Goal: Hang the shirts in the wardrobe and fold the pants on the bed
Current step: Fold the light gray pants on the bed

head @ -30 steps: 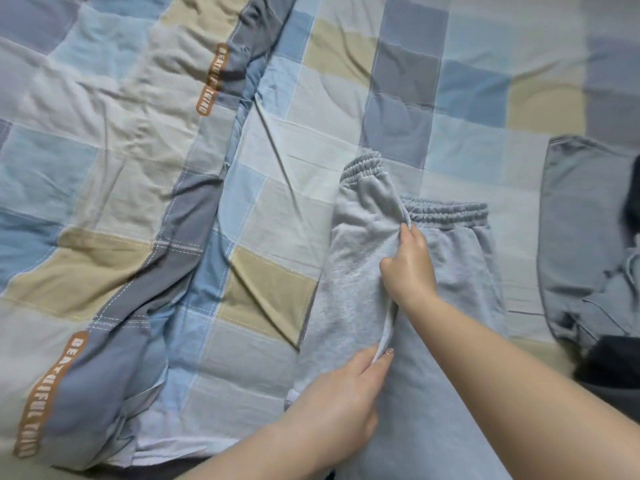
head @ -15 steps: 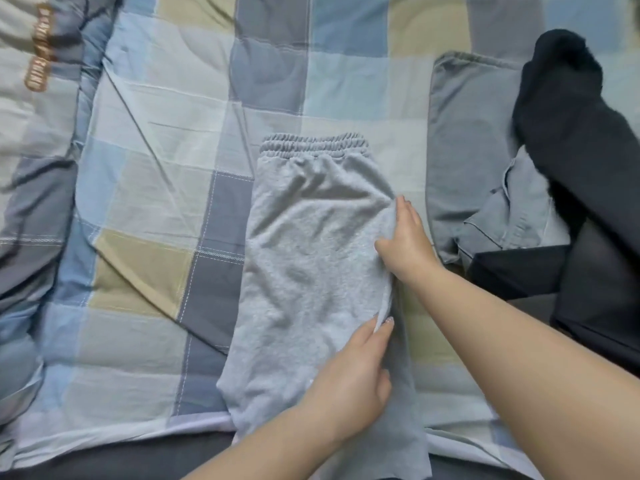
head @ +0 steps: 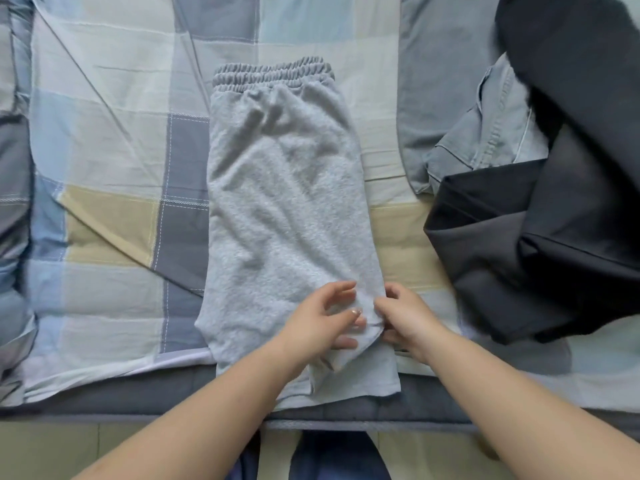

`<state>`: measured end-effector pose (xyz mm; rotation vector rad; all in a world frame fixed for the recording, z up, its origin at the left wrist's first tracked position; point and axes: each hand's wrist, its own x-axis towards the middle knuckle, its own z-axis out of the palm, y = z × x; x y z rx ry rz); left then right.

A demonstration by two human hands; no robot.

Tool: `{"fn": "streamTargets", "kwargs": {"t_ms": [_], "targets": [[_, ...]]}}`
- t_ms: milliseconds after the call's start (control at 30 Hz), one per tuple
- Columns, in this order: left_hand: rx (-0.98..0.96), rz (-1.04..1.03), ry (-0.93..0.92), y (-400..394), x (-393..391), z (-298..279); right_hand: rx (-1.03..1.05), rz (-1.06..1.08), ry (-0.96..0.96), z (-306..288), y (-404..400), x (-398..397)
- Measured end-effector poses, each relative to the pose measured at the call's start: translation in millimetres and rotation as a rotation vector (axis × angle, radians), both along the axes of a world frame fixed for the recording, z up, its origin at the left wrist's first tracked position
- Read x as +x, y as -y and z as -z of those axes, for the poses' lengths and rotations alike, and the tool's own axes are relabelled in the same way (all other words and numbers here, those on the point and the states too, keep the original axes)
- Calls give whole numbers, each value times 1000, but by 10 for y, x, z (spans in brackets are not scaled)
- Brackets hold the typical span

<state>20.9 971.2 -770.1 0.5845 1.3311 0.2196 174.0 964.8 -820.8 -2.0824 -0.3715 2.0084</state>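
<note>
We hold the grey sweatpants [head: 284, 216] at their right edge, near the lower end — both hands meet there. The left hand [head: 323, 323] lies on top of the fabric with its fingers loosely curled and spread, thumb and fingertips touching the cloth; we cannot tell whether it pinches a fold or only rests on it. The right hand [head: 403, 315] sits just beside it, fingers curled round the garment's edge, thumb on top.

Away from the grip, the sweatpants run lengthwise up the bed [head: 114, 168], folded leg over leg, with the gathered elastic waistband [head: 273, 74] at the far end. Below the grip, the lower part of the garment reaches the bed's near edge, where a dark grey mattress border [head: 138, 400] shows.

To the right of the grip lie other clothes — a light blue denim garment [head: 491, 133] partly covered by a dark charcoal garment [head: 554, 237]. They are apart from the sweatpants, with checked bedding visible between.
</note>
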Motion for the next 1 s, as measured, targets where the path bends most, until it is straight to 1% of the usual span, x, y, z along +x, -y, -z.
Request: {"fn": "streamTargets", "kwargs": {"t_ms": [33,67,167,233,267,367,400,433,500,567,600,667,700,767,833,867,933,1000], "targets": [[-24,-17,-16,44,-72,-16,-10,-9,27,16,60,24],[-6,-3,-79,100,-163,9,-19,-8,49,44,109,47],[99,28,-357,345,-507,98,-17,-52,87,27,225,79],[137,8,-490,522,-730,139,-25,-98,65,-6,291,95],[146,-9,-551,604,-830,151,-25,-151,75,-6,326,105],[172,-108,-722,844,-1069,152,18,-412,169,-54,441,110],[171,-145,-767,912,-1121,153,2,-455,180,-67,486,113],[155,-183,-789,994,-1172,157,-22,-460,173,-88,541,113],[65,-267,-765,1118,-1208,199,-63,-414,146,-103,631,137],[-32,-337,-663,1212,-1223,225,-95,-272,79,-131,715,146],[-47,-352,-608,1237,-1217,229,-106,-187,21,-152,744,159],[-19,-397,-529,1262,-1213,192,-129,-14,-120,-205,794,166],[8,-406,-517,1270,-1216,166,-130,51,-156,-228,818,170],[34,-412,-509,1296,-1230,145,-101,79,-122,-211,878,184],[26,-346,-502,1338,-1237,154,-67,23,-38,-182,931,180],[30,-251,-519,1372,-1246,176,-57,6,-11,-159,949,169],[83,18,-586,1444,-1275,273,-44,6,1,-140,958,133],[144,296,-700,1502,-1235,330,-35,15,-11,-141,951,79]]}}
